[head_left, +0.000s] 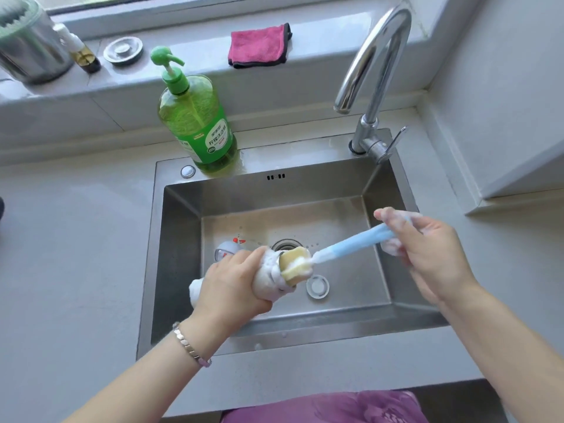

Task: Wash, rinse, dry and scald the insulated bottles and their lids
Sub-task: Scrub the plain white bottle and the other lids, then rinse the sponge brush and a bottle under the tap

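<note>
**Foamy bottle being scrubbed over the sink**

The insulated bottle is hanging above the middle of the sink, lying nearly on its side with its mouth pointing toward the sink's right wall. White suds are coating its rounded body. The left hand is wrapping it from above, with the fingers curling tight around the barrel and the wrist bending down into the basin. A link bracelet is sitting on that wrist.

The yellow sponge head of a bottle brush is pressing at the bottle's mouth, partly inside it. The brush's pale blue handle is slanting up toward the sink's right side. The right hand is gripping the handle's far end, fingers closing around it and lather clinging to them, the forearm reaching in from the sink's front right corner.

On the brushed-steel floor of the sink, a round grey lid is lying flat just right of the bottle. A white domed piece with red marks is showing behind the left hand, and the drain is sitting between them, further back.

On the sink's back ledge, a clear green detergent bottle with a pump top is standing at the left, and a curved chrome faucet is rising at the right. On the windowsill behind the sink, a folded pink cloth is lying flat.
</note>
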Demonstrator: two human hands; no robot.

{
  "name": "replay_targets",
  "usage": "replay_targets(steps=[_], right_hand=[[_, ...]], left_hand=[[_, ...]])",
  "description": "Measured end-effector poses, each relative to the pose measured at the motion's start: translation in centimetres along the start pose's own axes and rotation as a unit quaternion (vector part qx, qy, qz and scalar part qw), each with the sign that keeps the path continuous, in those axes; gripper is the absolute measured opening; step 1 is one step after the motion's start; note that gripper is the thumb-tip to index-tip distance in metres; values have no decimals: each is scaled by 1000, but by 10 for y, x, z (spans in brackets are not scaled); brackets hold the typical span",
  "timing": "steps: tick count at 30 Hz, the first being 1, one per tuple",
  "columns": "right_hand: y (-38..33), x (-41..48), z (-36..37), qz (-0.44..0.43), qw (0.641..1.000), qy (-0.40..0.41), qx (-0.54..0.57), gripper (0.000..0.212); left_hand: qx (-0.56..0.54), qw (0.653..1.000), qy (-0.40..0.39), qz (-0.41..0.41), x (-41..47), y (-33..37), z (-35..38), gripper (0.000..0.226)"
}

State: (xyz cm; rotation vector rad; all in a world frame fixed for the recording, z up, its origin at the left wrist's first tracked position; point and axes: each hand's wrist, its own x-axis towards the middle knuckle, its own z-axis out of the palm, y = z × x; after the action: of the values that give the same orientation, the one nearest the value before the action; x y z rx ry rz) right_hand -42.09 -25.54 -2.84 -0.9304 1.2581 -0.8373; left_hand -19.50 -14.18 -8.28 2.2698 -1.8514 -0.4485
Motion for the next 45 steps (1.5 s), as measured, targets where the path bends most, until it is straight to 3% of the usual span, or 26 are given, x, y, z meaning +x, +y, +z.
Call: replay_targets(steps=[2,7,12,16,20,25,30,39,45], right_hand=[[-7,8,-5,0,999,13,51,27],[-29,35,-23,-61,994,64,60,26],[-57,79,-42,-103,990,47,83,36],[-37,137,-30,-21,986,95,136,37],[-14,186,-16,72,985,146,58,39],[-14,221,-12,93,978,182,-52,44],[-14,232,-15,91,965,200,-141,32],[-6,220,-29,89,964,178,-179,29],[-3,217,-32,102,971,170,-136,27]], left_hand=[[-14,999,-26,-24,14,11,-3,54],[-8,996,-67,-51,49,27,-10,60],[-4,993,-82,-84,78,25,-13,63],[-11,994,-66,-84,96,28,-19,60],[-13,994,-68,-82,113,31,-26,62],[-11,995,-57,-81,129,32,-28,62],[4,996,-58,-75,135,32,-24,73],[-28,994,-58,-91,127,36,-21,66],[-39,992,-58,-107,119,33,-24,65]])
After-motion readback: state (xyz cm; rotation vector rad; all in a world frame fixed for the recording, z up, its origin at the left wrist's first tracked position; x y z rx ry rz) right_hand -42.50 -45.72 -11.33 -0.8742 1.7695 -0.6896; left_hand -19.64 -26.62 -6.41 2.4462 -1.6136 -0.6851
